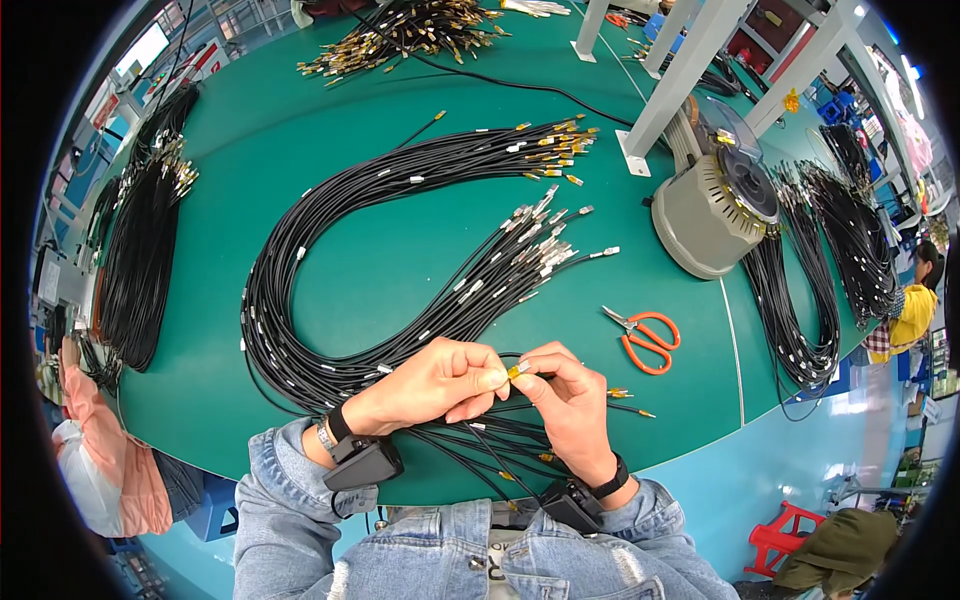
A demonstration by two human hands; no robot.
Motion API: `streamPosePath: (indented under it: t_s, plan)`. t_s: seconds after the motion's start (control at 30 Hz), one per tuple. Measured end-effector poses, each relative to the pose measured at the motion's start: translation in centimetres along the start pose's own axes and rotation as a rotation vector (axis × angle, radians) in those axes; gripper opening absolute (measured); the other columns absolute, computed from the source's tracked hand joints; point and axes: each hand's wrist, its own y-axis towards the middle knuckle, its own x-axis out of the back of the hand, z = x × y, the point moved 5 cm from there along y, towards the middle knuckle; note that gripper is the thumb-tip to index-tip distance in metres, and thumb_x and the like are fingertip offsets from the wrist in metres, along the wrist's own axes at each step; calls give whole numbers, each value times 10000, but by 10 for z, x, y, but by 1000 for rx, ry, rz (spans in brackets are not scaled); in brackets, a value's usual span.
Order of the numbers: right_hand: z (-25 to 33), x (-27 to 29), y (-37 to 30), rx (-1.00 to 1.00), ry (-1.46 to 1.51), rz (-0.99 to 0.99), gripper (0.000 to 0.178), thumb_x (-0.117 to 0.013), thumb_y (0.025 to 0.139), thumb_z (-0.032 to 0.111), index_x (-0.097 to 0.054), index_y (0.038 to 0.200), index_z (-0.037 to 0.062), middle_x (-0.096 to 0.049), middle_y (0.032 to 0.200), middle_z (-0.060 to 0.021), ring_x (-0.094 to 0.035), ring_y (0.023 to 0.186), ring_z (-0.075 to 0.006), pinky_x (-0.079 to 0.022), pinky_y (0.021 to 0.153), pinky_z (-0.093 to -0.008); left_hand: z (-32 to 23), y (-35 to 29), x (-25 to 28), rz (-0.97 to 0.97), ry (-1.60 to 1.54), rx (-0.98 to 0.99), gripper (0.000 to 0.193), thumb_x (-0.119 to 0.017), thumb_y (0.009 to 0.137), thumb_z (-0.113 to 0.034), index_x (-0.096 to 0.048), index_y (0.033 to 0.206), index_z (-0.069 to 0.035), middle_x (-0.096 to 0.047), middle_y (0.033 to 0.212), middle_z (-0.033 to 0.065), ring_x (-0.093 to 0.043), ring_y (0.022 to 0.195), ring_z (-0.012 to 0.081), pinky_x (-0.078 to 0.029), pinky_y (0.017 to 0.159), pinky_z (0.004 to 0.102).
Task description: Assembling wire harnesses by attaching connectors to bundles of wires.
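Two hands meet over a small gold cable end at the near edge of a green table

The left hand (435,383) and right hand (560,395) come together fingertip to fingertip, both pinching the gold tip (517,370) of a thin black cable (480,440); the fingers cover most of it, so its shape is hard to make out. Just behind lies a big looped bundle of black cables (330,260), its metal ends fanned toward the right. Orange scissors (645,338) lie near the right hand, a round grey machine (715,205) further back. More cable bundles at both sides bend away into the dark rim, and the table (300,110) is cut off there
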Motion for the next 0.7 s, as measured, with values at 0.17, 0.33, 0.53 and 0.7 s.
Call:
streamPosePath:
  t_s: [0.17, 0.33, 0.53, 0.7]
  plan:
    - [-5, 4, -1, -81, -11, -4, 79, -580, 845, -3, -613, 908, -37, -573, 888, -64, -542, 805, -111, -454, 713, -232, 7, 4, -2, -56, 69, 12, 201, -514, 930, -166, -569, 822, -6, -504, 546, -18, -387, 439, 26, -303, 410, 198]
    - [-9, 19, -4, -314, 69, -76, 123, -573, 851, 14, -617, 949, -46, -586, 881, -62, -550, 797, -118, -452, 725, -233, -2, 1, -12, -276, 669, -409, 92, -601, 850, -91, -581, 808, -12, -535, 562, 4, -463, 433, 84, -366, 412, 235]
    - [7, 23, -7, -219, 8, 29, 179, -611, 826, 28, -619, 992, -40, -594, 870, -60, -565, 788, -127, -456, 729, -244, -16, -16, -31, -429, 1367, -879, 101, -674, 737, -47, -603, 806, -30, -591, 635, 44, -553, 479, 175, -434, 440, 276]
    - [12, 20, -5, 11, -215, 161, 198, -650, 789, 31, -647, 985, 4, -614, 851, -60, -576, 756, -134, -465, 688, -253, -13, -17, -33, -425, 1426, -977, 130, -688, 709, -34, -600, 805, -29, -593, 649, 36, -567, 500, 167, -441, 450, 275]
